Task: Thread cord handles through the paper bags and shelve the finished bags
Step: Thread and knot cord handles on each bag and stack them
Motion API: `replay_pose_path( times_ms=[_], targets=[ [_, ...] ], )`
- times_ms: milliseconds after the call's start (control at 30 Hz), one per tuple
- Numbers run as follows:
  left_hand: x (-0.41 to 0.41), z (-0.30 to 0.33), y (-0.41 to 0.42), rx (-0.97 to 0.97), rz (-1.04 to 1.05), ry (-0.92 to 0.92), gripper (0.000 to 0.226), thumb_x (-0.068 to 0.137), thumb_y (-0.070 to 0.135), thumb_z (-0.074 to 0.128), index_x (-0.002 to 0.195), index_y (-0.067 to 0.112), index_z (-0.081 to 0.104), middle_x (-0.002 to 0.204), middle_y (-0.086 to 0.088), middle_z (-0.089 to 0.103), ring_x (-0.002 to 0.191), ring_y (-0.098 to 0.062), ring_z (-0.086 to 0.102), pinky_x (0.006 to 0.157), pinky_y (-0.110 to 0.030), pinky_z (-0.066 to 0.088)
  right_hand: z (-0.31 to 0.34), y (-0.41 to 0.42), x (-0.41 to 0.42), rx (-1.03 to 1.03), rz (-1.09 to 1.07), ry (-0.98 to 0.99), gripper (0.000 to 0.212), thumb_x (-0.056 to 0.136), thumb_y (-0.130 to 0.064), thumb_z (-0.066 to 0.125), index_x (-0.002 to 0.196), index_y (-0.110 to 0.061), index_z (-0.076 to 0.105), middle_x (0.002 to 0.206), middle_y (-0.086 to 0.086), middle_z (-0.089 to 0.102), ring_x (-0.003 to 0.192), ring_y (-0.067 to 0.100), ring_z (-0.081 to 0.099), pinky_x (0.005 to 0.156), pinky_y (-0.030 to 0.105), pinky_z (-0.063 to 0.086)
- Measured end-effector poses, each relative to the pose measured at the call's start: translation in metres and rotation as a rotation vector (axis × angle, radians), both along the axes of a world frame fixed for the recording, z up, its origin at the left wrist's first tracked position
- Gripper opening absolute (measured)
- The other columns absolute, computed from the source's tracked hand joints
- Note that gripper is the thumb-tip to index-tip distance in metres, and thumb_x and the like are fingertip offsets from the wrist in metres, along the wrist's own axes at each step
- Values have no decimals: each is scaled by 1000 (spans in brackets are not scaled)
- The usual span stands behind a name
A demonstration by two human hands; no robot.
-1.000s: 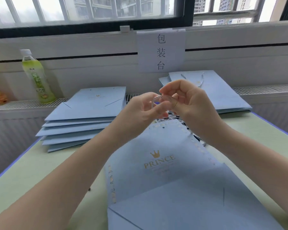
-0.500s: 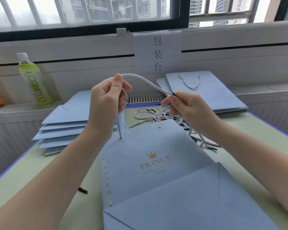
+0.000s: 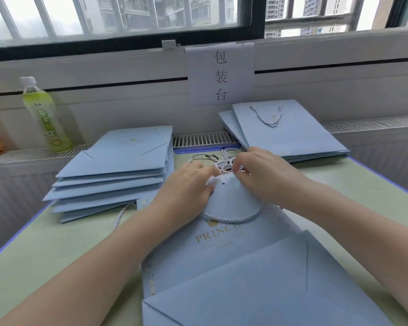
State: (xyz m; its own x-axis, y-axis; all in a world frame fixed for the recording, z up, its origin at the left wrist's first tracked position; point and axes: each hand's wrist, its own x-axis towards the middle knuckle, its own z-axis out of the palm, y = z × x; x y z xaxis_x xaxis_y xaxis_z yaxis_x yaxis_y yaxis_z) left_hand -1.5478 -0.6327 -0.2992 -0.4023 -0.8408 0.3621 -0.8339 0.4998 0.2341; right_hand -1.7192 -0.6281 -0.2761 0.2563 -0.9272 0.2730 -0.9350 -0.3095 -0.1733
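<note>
Two hands at the top edge of the flat blue PRINCE bag [image 3: 222,260] on the desk [image 3: 57,250]. Left hand [image 3: 186,187] and right hand [image 3: 259,175] both pinch that edge, fingers curled; white cord handle [image 3: 231,218] loops across the bag's face. Loose cords [image 3: 212,158] lie just beyond.

Bag stacks flank the work spot
Bare table [image 3: 64,250] lies near left; loose cords [image 3: 212,158] seemingly clutter the gap between left stack [image 3: 113,175] and right stack [image 3: 290,135].

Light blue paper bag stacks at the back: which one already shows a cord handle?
The right-hand stack of light blue paper bags; a white twisted cord loop lies on its top bag. The left stack shows none.
</note>
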Motion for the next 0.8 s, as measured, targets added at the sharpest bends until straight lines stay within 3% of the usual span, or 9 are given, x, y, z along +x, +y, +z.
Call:
replay_pose_path(
  times_ms=[133, 233, 333, 433, 567, 667, 800],
  targets=[
    [-3, -4, 1, 2, 82, -84, 38, 95, 36, 50, 128, 19, 54, 127, -3, 55, 121, -22, 44, 100, -35, 35, -5, 3, 4, 95, -52, 1, 26, 96, -30, 46, 104, -7, 52, 101, 9, 56, 94, 29, 52, 74, 36, 39],
    [-5, -2, 2, 32, 93, -47, 38, 92, 41, 54, 124, 21, 57, 122, -2, 56, 118, -21, 45, 96, -30, 35, -10, 1, 5, 122, -31, 12, 21, 96, -18, 46, 112, -5, 46, 112, 15, 55, 103, 32, 49, 82, 38, 40],
    [-4, 4, 4, 98, 109, 27, 28, 90, 40, 58, 112, 22, 63, 103, 1, 58, 104, -19, 50, 80, -28, 33, -10, -2, 5, 105, -23, -30, 25, 90, -2, 44, 115, 0, 45, 108, 17, 56, 97, 34, 51, 81, 41, 44],
    [-2, 9, 4, 122, 138, 107, 17, 89, 36, 61, 98, 22, 60, 77, 9, 46, 83, -17, 44, 70, -29, 31, -12, -8, 2, 2, 0, -89, 33, 84, 8, 42, 116, 1, 48, 107, 15, 55, 98, 31, 50, 83, 39, 42],
    [3, 9, -2, 205, 165, 191, 17, 90, 28, 62, 92, 12, 57, 85, 1, 55, 87, -21, 53, 75, -32, 40, -8, -8, 5, -154, 104, -414, 28, 88, 5, 53, 111, -8, 62, 101, 5, 65, 91, 19, 59, 81, 27, 46],
    [6, 10, -6, 271, 157, 257, 14, 91, 22, 60, 93, 9, 61, 85, -1, 59, 84, -18, 53, 70, -29, 38, -3, 0, 11, -12, 212, -683, 16, 86, -1, 60, 90, -13, 69, 80, 1, 69, 74, 12, 63, 75, 25, 52],
    [8, 14, -5, 298, 124, 324, 15, 94, 15, 54, 98, 7, 66, 86, 0, 61, 80, -12, 53, 61, -15, 37, -10, 4, 17, -4, 219, -431, 11, 87, -13, 62, 92, -16, 72, 75, -11, 60, 72, 4, 53, 65, 7, 37]
  ],
)
